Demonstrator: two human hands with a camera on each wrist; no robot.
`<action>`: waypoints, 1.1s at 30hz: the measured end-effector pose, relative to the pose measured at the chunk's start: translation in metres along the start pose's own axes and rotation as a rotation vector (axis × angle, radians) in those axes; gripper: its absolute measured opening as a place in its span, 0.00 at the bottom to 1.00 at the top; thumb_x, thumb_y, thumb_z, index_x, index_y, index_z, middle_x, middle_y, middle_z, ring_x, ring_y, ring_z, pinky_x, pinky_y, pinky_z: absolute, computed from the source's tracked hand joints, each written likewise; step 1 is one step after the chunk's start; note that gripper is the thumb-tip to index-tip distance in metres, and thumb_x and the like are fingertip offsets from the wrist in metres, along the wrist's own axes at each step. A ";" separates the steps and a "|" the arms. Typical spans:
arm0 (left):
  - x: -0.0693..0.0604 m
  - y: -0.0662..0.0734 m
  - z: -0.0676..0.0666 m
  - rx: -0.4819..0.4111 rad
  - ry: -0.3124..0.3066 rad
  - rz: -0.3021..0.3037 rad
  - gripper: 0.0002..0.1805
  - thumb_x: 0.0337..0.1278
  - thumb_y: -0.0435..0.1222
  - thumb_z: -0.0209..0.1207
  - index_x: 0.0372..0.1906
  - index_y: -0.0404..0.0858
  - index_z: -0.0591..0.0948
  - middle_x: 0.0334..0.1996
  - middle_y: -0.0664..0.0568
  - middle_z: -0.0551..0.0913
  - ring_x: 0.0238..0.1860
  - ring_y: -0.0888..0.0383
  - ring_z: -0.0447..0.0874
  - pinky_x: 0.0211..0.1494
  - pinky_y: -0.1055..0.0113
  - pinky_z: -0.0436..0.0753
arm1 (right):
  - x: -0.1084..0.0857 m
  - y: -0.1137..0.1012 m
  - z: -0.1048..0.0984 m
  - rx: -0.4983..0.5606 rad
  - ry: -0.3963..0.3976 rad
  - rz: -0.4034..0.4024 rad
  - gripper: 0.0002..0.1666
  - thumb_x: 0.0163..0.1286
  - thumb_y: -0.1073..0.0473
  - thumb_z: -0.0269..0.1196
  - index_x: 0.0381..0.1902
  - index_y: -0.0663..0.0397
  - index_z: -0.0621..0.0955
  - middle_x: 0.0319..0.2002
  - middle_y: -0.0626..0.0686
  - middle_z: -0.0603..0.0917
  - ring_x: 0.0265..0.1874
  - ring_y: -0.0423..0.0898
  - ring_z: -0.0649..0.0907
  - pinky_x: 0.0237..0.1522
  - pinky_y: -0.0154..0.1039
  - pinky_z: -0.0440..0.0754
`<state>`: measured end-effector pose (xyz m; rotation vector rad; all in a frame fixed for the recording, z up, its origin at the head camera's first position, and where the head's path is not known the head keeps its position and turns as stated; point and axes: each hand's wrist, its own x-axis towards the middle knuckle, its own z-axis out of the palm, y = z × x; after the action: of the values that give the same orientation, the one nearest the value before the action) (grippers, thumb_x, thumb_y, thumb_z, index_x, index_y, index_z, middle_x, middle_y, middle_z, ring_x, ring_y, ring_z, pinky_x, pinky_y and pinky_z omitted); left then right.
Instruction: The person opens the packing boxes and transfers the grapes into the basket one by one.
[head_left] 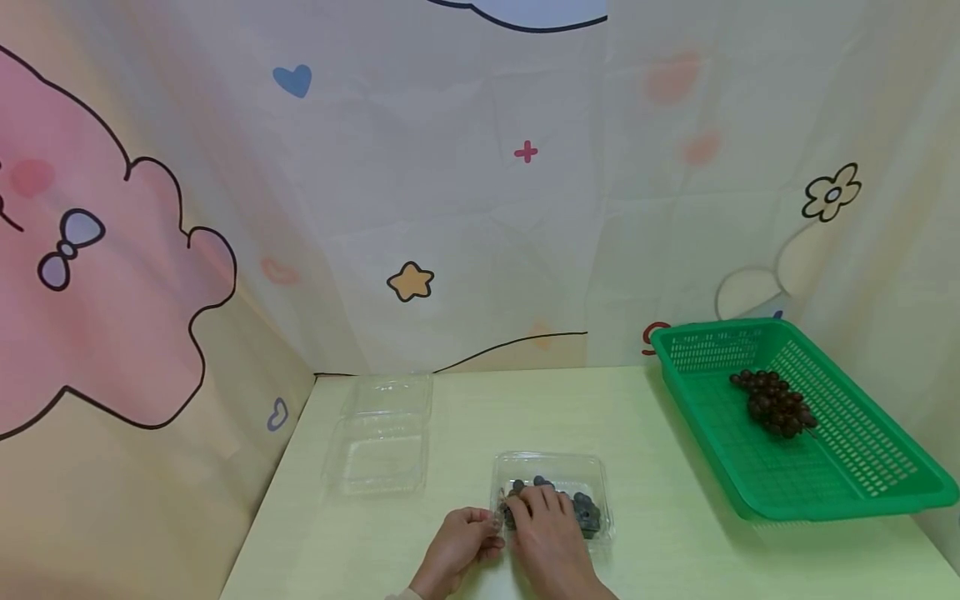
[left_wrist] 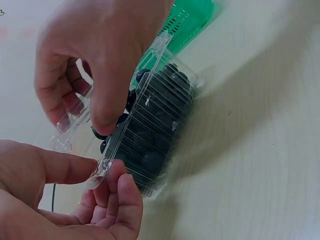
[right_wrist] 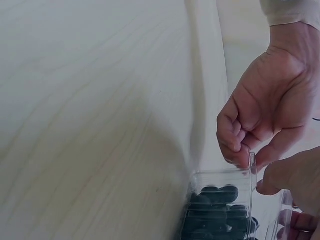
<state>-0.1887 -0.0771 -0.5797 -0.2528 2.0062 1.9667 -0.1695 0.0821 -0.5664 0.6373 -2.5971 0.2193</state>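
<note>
The left hand (head_left: 458, 543) pinches the clear rectangular plastic box (head_left: 592, 464); over dark round fruit (head_left: 588, 513) inside it, the right hand (head_left: 553, 533) bends, grip unclear — packing, likely; gentle settling next.

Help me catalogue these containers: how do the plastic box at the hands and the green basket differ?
The plastic box is see-through, while the basket is green with latticed sides. The box is much smaller than the basket. The left hand pinches the box's edge; the basket is untouched. Both hold dark, round fruit.
</note>
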 end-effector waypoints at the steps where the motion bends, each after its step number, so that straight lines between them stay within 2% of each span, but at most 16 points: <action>1: 0.000 0.000 0.000 -0.002 -0.001 0.003 0.05 0.69 0.26 0.57 0.42 0.26 0.78 0.28 0.49 0.82 0.28 0.61 0.81 0.32 0.70 0.84 | -0.001 0.002 0.000 0.002 0.004 0.006 0.19 0.55 0.61 0.73 0.47 0.52 0.84 0.43 0.51 0.77 0.48 0.53 0.76 0.51 0.52 0.75; 9: -0.003 0.003 0.000 -0.012 0.003 0.032 0.04 0.66 0.25 0.58 0.41 0.27 0.76 0.28 0.50 0.80 0.26 0.61 0.79 0.31 0.70 0.83 | -0.006 0.014 -0.001 0.001 0.043 0.079 0.18 0.55 0.60 0.75 0.44 0.53 0.84 0.44 0.53 0.78 0.47 0.53 0.76 0.50 0.52 0.74; 18: -0.001 0.000 0.001 0.008 0.018 0.040 0.05 0.63 0.25 0.60 0.41 0.28 0.76 0.27 0.51 0.80 0.24 0.62 0.79 0.30 0.70 0.82 | -0.013 0.021 -0.001 0.017 0.051 0.101 0.20 0.53 0.57 0.77 0.44 0.53 0.84 0.44 0.53 0.78 0.46 0.53 0.76 0.47 0.52 0.74; 26: -0.003 0.001 0.001 0.005 0.004 0.051 0.04 0.63 0.25 0.59 0.40 0.28 0.76 0.26 0.52 0.78 0.24 0.62 0.78 0.30 0.71 0.81 | -0.017 0.030 0.002 0.011 0.141 0.094 0.24 0.47 0.54 0.80 0.43 0.53 0.84 0.42 0.53 0.77 0.44 0.53 0.76 0.45 0.51 0.74; 33: 0.000 -0.002 0.000 0.015 0.006 0.060 0.05 0.62 0.25 0.59 0.40 0.27 0.76 0.27 0.51 0.78 0.25 0.62 0.78 0.30 0.72 0.80 | -0.020 0.035 0.000 0.027 0.092 0.132 0.27 0.49 0.51 0.81 0.45 0.53 0.84 0.44 0.52 0.77 0.45 0.53 0.76 0.46 0.52 0.75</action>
<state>-0.1881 -0.0770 -0.5819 -0.1974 2.0537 1.9879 -0.1703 0.1205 -0.5776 0.4542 -2.5533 0.3178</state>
